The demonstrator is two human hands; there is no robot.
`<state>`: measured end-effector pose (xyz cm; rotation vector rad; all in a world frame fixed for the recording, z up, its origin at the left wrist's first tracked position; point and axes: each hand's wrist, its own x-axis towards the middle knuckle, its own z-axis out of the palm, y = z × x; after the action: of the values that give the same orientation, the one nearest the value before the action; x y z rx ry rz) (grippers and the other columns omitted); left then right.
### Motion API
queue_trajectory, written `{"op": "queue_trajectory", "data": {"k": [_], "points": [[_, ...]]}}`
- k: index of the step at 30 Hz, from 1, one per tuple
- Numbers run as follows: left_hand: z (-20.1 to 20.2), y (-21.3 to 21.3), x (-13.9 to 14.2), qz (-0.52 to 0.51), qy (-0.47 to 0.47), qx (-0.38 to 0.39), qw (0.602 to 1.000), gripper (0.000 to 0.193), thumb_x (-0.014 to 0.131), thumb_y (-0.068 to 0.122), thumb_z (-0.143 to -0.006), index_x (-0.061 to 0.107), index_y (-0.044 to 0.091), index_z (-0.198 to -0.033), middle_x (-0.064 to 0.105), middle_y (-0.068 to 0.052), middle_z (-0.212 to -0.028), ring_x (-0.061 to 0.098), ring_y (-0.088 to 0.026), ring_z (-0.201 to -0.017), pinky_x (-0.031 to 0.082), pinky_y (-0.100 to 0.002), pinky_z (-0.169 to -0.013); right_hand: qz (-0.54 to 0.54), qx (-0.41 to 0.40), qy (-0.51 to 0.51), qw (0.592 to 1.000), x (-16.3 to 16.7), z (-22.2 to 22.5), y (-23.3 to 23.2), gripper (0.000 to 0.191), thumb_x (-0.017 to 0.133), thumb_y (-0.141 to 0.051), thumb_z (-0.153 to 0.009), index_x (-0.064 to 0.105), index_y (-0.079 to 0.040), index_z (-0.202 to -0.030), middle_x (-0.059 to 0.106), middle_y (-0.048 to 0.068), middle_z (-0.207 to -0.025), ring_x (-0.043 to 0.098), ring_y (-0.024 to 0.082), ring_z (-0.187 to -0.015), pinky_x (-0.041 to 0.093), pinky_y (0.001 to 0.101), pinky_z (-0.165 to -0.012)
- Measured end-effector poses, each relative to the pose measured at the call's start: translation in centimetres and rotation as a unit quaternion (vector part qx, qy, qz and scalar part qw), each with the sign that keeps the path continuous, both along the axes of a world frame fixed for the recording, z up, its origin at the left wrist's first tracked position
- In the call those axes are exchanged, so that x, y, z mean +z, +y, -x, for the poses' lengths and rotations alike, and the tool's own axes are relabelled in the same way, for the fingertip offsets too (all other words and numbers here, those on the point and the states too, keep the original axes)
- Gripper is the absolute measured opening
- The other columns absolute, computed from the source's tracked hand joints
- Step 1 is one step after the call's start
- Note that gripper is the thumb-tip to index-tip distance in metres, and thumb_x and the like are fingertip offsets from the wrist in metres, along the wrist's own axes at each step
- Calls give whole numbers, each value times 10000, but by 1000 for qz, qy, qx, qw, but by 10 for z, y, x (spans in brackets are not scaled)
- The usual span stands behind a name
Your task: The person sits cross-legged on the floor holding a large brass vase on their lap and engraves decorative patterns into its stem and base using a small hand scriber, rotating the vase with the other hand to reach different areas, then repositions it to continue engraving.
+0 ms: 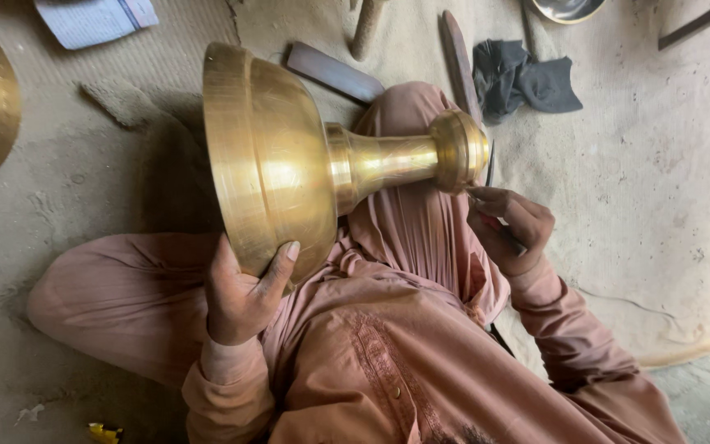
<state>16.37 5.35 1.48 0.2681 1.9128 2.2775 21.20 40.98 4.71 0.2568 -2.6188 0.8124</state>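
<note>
Brass bowl (277, 164) on a stem looks heavy, stiff and slick. It's tipped sideways over the person's lap, left hand (240, 296) clamped on its rim, right hand (507, 230) pinching a thin tool (489, 164) beside the knob end. Rim seems the safest hold.

You sit on a dusty, sand-coloured floor (659, 189) covered with coarse matting. On it, beyond your knees, lie a flat dark wooden slat (332, 72), a longer narrow wooden stick (459, 62) and a crumpled dark cloth (523, 78). A pale folded paper (96, 18) lies at the far left, and a small yellow scrap (104, 432) near your left elbow.
</note>
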Motion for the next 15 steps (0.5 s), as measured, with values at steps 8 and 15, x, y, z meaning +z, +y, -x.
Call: {"op": "queue_trajectory", "data": {"k": [8, 15], "points": [[1, -3, -2, 21, -1, -10, 1000, 401, 698, 32, -992, 517, -67, -1336, 697, -143, -1213, 687, -178, -1094, 587, -322, -958, -19, 36, 72, 997, -32, -12, 14, 167, 792, 46, -864, 631, 0, -860, 751, 175, -1003, 765, 242, -834, 594, 306, -663], [1, -2, -3, 12, -11, -7, 1000, 403, 697, 36, -1001, 510, -64, -1344, 694, -142, -1214, 682, -168, -1084, 587, -313, -951, -51, 71, 22, 996, -63, -19, 21, 98, 707, 61, -827, 677, -26, -861, 775, 199, -997, 773, 258, -847, 634, 340, -692]]}}
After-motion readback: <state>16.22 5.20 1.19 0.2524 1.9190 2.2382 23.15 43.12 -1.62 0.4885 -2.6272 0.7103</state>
